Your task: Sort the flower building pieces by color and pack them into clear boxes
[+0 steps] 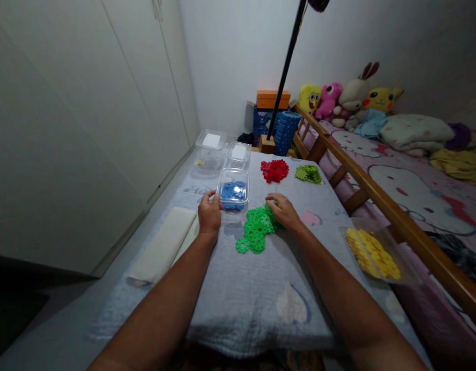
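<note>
My left hand [209,214] is at the left side of a clear plastic container [233,172], fingers and thumb curved against its wall. Blue plastic snowflake discs [234,193] fill the lower part of that container. To its right, my right hand [283,210] rests at the upper right edge of a pile of green snowflake discs [257,226], its fingers bent loosely and partly covering the pile. No disc shows clearly between those fingers. A few green discs spread flat on the cloth toward me.
Two more lidded clear containers [211,139] stand behind. Red discs [274,170] and lime-green discs [308,174] lie in heaps at the back. A bag of yellow discs [371,252] is at the right, by the wooden bed rail [361,180]. Folded cream cloth [163,245] lies left.
</note>
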`<action>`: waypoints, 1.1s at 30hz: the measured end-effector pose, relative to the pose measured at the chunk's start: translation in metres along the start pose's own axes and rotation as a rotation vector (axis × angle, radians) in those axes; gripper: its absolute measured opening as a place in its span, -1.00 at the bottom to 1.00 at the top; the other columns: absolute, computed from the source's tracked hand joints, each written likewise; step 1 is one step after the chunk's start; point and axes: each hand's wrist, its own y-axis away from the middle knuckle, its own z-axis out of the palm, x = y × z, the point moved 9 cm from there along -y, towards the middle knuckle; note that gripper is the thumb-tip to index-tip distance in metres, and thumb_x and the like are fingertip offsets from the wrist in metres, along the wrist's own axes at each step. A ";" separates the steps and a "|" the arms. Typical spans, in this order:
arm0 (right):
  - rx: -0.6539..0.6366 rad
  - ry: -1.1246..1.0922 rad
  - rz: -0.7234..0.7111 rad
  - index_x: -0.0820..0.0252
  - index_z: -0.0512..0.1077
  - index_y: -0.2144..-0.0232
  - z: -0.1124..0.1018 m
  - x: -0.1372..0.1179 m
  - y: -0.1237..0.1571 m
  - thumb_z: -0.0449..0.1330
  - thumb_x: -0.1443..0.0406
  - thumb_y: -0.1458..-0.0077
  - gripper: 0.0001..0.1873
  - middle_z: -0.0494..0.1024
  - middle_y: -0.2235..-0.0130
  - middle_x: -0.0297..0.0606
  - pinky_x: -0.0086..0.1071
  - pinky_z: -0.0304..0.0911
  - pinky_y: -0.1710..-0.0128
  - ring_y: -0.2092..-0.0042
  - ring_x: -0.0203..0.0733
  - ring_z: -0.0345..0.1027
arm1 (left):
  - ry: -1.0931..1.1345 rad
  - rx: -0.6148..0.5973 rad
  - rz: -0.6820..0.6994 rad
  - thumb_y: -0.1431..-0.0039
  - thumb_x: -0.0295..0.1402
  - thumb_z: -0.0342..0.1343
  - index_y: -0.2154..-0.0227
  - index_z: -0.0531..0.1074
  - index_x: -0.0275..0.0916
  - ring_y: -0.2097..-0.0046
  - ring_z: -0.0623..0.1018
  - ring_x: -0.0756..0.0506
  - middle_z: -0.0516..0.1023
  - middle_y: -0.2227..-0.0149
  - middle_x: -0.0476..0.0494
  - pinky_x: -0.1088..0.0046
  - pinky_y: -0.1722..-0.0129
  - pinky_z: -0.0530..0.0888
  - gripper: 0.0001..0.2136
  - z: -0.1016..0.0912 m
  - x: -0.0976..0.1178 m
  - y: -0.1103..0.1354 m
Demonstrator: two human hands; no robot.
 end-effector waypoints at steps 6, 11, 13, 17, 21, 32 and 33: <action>0.017 -0.143 0.104 0.18 0.53 0.22 0.013 -0.034 -0.030 0.16 0.17 -0.17 -0.76 0.62 0.20 -0.20 -0.27 0.35 0.07 0.14 -0.10 0.49 | 0.023 -0.007 0.002 -0.15 -0.13 0.07 0.12 0.50 -0.27 0.47 0.44 -0.06 0.41 0.57 0.06 0.45 0.40 0.35 -0.64 0.001 0.000 0.001; 0.020 -0.370 0.393 0.20 0.46 0.23 0.035 -0.022 -0.041 0.27 0.34 -0.03 -0.80 0.49 0.45 -0.39 -0.42 0.28 0.45 0.47 -0.27 0.41 | 0.077 -0.051 0.019 -0.12 -0.16 0.11 0.19 0.51 -0.28 0.47 0.44 -0.03 0.41 0.56 0.06 0.46 0.40 0.34 -0.68 0.004 0.004 0.004; 0.024 -0.433 0.422 0.19 0.44 0.21 0.040 -0.021 -0.042 0.24 0.39 0.00 -0.77 0.45 0.49 -0.44 -0.47 0.23 0.53 0.53 -0.31 0.37 | 0.101 -0.076 0.022 -0.10 -0.17 0.12 0.19 0.49 -0.29 0.47 0.44 -0.03 0.41 0.57 0.06 0.46 0.40 0.34 -0.68 0.007 0.007 0.006; 0.069 -0.467 0.413 0.19 0.41 0.17 0.037 -0.021 -0.041 0.22 0.41 0.03 -0.70 0.40 0.54 -0.50 -0.50 0.20 0.58 0.56 -0.34 0.31 | 0.162 -0.152 0.026 -0.08 -0.14 0.15 0.12 0.46 -0.29 0.48 0.43 -0.03 0.39 0.57 0.08 0.47 0.42 0.32 -0.62 0.014 0.015 0.012; 0.151 -0.488 0.358 0.19 0.43 0.16 0.017 -0.020 -0.036 0.24 0.35 0.08 -0.66 0.41 0.52 -0.49 -0.50 0.20 0.60 0.56 -0.34 0.30 | 0.219 -0.293 0.029 -0.07 -0.13 0.18 0.00 0.41 -0.27 0.48 0.40 -0.03 0.36 0.58 0.12 0.47 0.43 0.29 -0.54 0.027 0.023 0.023; 0.420 -0.189 0.345 0.26 0.51 0.15 -0.118 0.039 0.012 0.18 0.20 0.13 -0.55 0.51 0.49 -0.34 -0.41 0.25 0.56 0.54 -0.27 0.31 | 0.156 -0.340 0.081 -0.08 -0.15 0.16 0.00 0.39 -0.27 0.49 0.40 -0.04 0.34 0.61 0.14 0.44 0.40 0.30 -0.55 0.031 0.028 0.028; 0.430 -0.121 0.376 0.26 0.52 0.14 -0.128 0.049 0.017 0.18 0.20 0.12 -0.54 0.53 0.47 -0.30 -0.39 0.28 0.52 0.53 -0.24 0.35 | 0.150 -0.340 0.084 -0.07 -0.16 0.16 0.00 0.39 -0.26 0.49 0.41 -0.04 0.34 0.62 0.15 0.44 0.40 0.30 -0.55 0.032 0.028 0.028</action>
